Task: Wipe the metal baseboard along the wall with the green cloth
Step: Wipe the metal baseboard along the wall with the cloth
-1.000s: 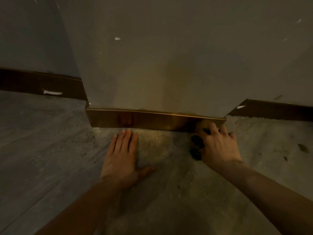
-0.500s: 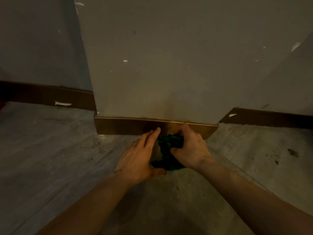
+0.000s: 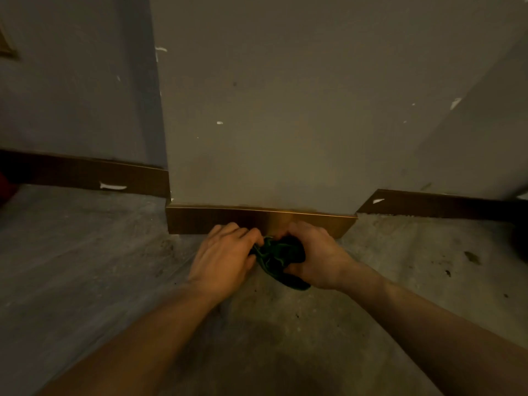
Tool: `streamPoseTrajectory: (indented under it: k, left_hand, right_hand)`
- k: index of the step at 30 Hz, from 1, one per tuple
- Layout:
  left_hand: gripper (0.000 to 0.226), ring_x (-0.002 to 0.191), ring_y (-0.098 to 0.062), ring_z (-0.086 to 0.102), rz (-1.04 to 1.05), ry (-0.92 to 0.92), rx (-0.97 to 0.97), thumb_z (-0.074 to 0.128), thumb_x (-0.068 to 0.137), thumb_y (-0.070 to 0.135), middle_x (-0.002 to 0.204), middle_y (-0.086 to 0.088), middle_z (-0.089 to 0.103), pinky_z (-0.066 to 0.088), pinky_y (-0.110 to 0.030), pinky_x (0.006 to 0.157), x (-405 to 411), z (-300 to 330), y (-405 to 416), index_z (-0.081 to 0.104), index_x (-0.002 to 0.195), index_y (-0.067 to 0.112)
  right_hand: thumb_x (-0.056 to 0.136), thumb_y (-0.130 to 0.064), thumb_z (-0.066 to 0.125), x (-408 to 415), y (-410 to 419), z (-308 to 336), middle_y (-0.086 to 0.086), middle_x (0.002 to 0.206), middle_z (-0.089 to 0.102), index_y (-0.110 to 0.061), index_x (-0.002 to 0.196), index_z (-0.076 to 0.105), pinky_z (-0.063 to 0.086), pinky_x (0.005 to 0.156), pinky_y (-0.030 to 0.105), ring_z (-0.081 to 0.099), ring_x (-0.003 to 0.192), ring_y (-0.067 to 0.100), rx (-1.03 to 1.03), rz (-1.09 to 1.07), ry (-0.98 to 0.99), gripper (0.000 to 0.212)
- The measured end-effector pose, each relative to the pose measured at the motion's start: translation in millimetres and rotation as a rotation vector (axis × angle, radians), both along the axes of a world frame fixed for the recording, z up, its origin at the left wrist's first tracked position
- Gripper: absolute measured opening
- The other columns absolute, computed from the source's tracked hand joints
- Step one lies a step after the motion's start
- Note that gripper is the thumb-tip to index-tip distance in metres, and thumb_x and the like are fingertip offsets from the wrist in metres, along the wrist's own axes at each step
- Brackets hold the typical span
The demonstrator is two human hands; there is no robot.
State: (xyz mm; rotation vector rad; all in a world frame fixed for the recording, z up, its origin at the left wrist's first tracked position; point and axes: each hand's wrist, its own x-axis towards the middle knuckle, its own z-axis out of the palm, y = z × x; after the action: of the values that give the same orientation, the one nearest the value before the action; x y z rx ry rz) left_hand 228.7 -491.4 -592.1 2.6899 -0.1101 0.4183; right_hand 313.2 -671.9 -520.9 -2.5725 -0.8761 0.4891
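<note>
A shiny gold-brown metal baseboard [image 3: 205,221] runs along the foot of a jutting grey wall section, straight ahead. A crumpled dark green cloth [image 3: 278,257] is bunched just in front of the baseboard's middle, over the floor. My left hand [image 3: 224,257] grips the cloth's left edge with curled fingers. My right hand [image 3: 317,257] holds the cloth's right side, fingers wrapped over it. Both hands sit close to the baseboard; parts of the cloth are hidden under them.
Darker baseboard strips [image 3: 85,174] continue along the recessed walls at left and at right [image 3: 440,205], each with white paint marks. The grey concrete floor [image 3: 414,267] is dusty and spotted. The wall corner [image 3: 168,195] juts out at the left.
My left hand lifted off the floor and moved right onto the cloth. My right hand slid left along the baseboard with the cloth, which is now bunched between both hands.
</note>
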Motion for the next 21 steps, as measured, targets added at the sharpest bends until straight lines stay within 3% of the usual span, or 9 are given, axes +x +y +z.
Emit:
streamPoseTrajectory:
  k: [7,14,21]
  left_hand:
    - [0.019,0.094,-0.016,0.054,-0.059,-0.023,0.018,0.070,0.085,0.027,0.091,0.009,0.068,0.031,-0.031,0.075,18,19,-15,0.057,0.099,0.032]
    - [0.018,0.098,-0.020,0.057,-0.105,-0.058,-0.019,0.072,0.085,0.025,0.099,0.004,0.070,0.037,-0.034,0.081,45,44,-31,0.060,0.098,0.027]
    - [0.015,0.096,-0.021,0.057,-0.140,-0.084,-0.019,0.068,0.087,0.027,0.096,0.003,0.067,0.026,-0.030,0.068,69,70,-45,0.058,0.098,0.029]
  right_hand:
    - [0.069,-0.011,0.080,-5,-19,9,-0.009,0.112,0.051,-0.030,0.111,0.057,0.053,0.084,0.036,0.056,0.101,0.016,-0.031,0.024,-0.192,0.052]
    - [0.068,-0.010,0.079,9,-38,30,-0.011,0.106,0.046,-0.030,0.112,0.055,0.050,0.079,0.031,0.056,0.098,0.019,-0.068,-0.020,-0.287,0.054]
    - [0.072,-0.011,0.072,23,-49,64,-0.002,0.109,0.051,-0.027,0.112,0.052,0.053,0.079,0.044,0.058,0.094,0.025,-0.133,0.005,-0.346,0.047]
